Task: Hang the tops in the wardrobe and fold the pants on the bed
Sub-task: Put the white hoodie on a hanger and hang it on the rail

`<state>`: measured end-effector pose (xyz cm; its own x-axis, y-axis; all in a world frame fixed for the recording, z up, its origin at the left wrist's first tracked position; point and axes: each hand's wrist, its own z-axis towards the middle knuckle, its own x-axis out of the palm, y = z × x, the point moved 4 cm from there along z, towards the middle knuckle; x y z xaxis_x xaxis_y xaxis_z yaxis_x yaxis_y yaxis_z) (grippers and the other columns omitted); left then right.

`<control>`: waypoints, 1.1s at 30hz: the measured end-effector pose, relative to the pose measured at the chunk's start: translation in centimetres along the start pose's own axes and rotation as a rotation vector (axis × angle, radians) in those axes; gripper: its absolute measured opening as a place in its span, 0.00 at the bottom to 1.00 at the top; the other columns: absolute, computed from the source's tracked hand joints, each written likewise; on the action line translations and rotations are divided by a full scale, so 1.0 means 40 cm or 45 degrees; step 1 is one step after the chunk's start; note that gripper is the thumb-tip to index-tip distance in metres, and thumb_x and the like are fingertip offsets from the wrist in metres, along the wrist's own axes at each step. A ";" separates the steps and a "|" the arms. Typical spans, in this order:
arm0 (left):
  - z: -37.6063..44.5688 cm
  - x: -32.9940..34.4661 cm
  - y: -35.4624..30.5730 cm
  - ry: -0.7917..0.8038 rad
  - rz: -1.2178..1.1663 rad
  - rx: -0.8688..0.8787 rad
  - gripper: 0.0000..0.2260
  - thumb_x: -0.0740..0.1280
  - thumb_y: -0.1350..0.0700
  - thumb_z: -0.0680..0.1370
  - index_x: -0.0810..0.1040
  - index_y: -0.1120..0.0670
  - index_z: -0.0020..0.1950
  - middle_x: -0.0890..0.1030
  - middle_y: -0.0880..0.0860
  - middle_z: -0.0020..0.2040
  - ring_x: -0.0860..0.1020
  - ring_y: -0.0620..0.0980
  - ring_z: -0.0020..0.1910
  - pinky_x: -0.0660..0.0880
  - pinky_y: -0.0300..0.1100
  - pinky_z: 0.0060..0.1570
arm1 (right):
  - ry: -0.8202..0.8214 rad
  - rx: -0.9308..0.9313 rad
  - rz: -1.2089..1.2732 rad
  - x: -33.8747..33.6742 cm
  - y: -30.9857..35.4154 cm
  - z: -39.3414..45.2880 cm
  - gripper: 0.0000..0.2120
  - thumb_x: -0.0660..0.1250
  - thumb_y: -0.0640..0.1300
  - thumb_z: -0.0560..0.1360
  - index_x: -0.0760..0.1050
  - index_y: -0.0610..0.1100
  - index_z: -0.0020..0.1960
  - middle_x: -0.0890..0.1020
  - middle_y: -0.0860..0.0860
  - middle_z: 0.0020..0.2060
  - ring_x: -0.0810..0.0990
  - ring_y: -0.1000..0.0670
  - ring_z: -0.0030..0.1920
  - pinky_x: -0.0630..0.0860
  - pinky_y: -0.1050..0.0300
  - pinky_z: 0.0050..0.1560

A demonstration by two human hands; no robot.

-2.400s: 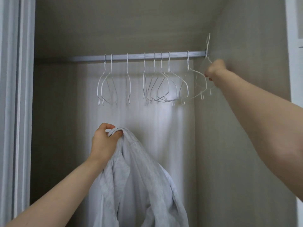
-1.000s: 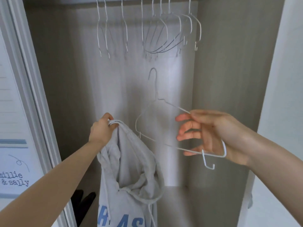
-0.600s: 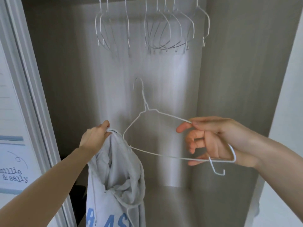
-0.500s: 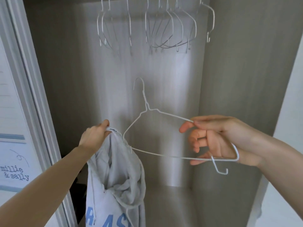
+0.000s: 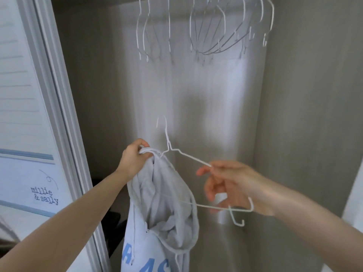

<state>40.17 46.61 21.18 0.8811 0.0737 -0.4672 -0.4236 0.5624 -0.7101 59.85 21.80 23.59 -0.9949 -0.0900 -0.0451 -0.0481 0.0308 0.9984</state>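
**Q:** What has just changed in front of you?

**A:** Seconds ago your right hand (image 5: 233, 185) was up at the rail, lifting off one white wire hanger (image 5: 186, 156). Now that hanger is down at chest height inside the wardrobe (image 5: 306, 114), and its left shoulder has slid in to touch the neck of the pale grey hoodie (image 5: 161, 209). A moment earlier there was a gap between them. Your right hand is grasping the hanger's right shoulder, thumb and forefinger pinched on the upper wire. Your left hand (image 5: 133, 160) is clenched around the bunched collar, holding the hoodie up so it hangs in front of the open wardrobe.

**Q:** What does that mean for the task?

**A:** You appear to be starting to thread the hanger into the neck opening. The top is not yet hung. The other empty hangers (image 5: 206, 28) wait on the rail above.

**Q:** Any writing?

**A:** On the panel (image 5: 29, 134) to your left, small print reads "millie & sally". The hoodie's chest shows large blue letters, partly cut off; "A S" can be read.
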 end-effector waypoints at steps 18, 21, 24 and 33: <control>-0.182 0.082 -0.270 0.090 0.059 0.639 0.07 0.72 0.63 0.73 0.79 0.58 0.50 0.80 0.47 0.40 0.77 0.44 0.37 0.73 0.35 0.40 | -0.614 -0.228 -1.446 0.005 -0.085 0.161 0.13 0.61 0.61 0.77 0.72 0.51 0.46 0.77 0.55 0.37 0.77 0.49 0.38 0.67 0.57 0.33; -0.191 0.053 -0.236 0.052 0.194 0.670 0.07 0.73 0.62 0.74 0.80 0.59 0.51 0.81 0.50 0.39 0.78 0.48 0.36 0.77 0.43 0.39 | -0.781 -0.345 -1.559 -0.036 -0.064 0.129 0.19 0.59 0.62 0.76 0.65 0.51 0.34 0.70 0.57 0.29 0.73 0.47 0.34 0.65 0.56 0.31; -0.180 0.021 -0.193 -0.087 0.126 0.487 0.07 0.72 0.65 0.73 0.81 0.60 0.50 0.83 0.53 0.40 0.81 0.50 0.39 0.78 0.48 0.44 | -0.755 -0.491 -1.455 -0.055 -0.056 0.103 0.21 0.60 0.59 0.76 0.65 0.49 0.30 0.69 0.54 0.25 0.72 0.44 0.32 0.70 0.52 0.34; -0.137 -0.027 -0.181 -0.149 0.198 0.443 0.07 0.72 0.63 0.74 0.80 0.59 0.51 0.83 0.54 0.41 0.82 0.53 0.39 0.79 0.50 0.42 | -0.605 -0.565 -1.344 -0.027 0.011 0.035 0.15 0.63 0.50 0.77 0.74 0.49 0.32 0.70 0.53 0.22 0.70 0.54 0.26 0.68 0.57 0.32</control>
<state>41.15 37.94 23.95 0.8384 0.2622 -0.4778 -0.4752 0.7810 -0.4053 60.79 23.30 24.04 -0.4252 0.5070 -0.7498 -0.9033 -0.1854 0.3869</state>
